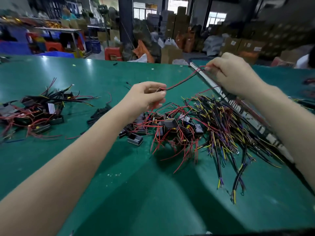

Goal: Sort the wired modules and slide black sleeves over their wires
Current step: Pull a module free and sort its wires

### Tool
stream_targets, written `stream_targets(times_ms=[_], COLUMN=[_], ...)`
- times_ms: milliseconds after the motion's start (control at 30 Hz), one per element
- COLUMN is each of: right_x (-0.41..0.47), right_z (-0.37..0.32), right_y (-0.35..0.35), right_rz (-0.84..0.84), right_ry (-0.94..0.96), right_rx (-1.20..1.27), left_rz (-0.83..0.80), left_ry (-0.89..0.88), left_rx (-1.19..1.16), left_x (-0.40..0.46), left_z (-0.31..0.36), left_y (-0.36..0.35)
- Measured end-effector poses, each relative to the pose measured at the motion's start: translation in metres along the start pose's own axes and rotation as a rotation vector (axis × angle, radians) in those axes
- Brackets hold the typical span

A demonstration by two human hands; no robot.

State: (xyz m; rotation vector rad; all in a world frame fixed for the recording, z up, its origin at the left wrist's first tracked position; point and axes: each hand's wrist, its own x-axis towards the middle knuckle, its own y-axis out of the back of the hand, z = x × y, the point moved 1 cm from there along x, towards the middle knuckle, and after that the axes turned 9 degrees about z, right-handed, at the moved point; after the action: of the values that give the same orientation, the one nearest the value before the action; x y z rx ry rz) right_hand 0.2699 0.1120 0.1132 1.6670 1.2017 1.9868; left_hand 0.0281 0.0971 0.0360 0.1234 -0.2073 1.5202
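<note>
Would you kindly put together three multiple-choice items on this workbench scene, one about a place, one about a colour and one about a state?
1. Where does the pile of black-sleeved modules lie on the table?
A. to the person's left
B. under the right forearm
C. at the table's far edge

2. What colour is the wire stretched between the hands?
A. yellow
B. red
C. purple

3. What is the right hand doing?
A. lying flat on the table
B. hanging open in the air
C. pinching the wire's far end

Answers:
1 A: that pile sits left of the left hand, apart from the middle heap.
2 B: red shows at both ends, with a black sleeve along the middle.
3 C: its fingers close on the wire tip above the table.
</note>
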Motion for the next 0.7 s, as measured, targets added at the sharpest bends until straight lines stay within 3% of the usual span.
stream_targets(times_ms=[200,300,433,500,600,700], right_x=[-0.007,-0.020,-0.035,-0.038,-0.038,-0.038], right_z=[0.010,0.011,-0.001,-0.009,-0.016,-0.020], right_y=[0.004,0.001,-0.009,-0.014,-0.018,-0.015], right_rz=[-0.288,-0.286,-0.291,-0.338,-0.414,-0.475], right_ry=[0.083,-0.158,-0.560,-0.600,-0.594,-0.616], right_rx=[-0.221,-0.005,0.562,0.600,0.595,0.590], left_rz=[0.138,0.139,0.139,0.113,-0.081,-0.158], left_ry=[-0.039,-0.040,0.014,0.113,0.306,0.323], left_rx=[-0.091,-0.085,-0.168,-0.368,-0.718,-0.800], left_x=[-0.008,-0.015,-0.025,-0.028,-0.033,-0.032], left_z=[0.004,0.004,0.001,0.000,0.000,-0.007], left_y=[0.008,0.017,0.015,0.012,0.006,-0.004])
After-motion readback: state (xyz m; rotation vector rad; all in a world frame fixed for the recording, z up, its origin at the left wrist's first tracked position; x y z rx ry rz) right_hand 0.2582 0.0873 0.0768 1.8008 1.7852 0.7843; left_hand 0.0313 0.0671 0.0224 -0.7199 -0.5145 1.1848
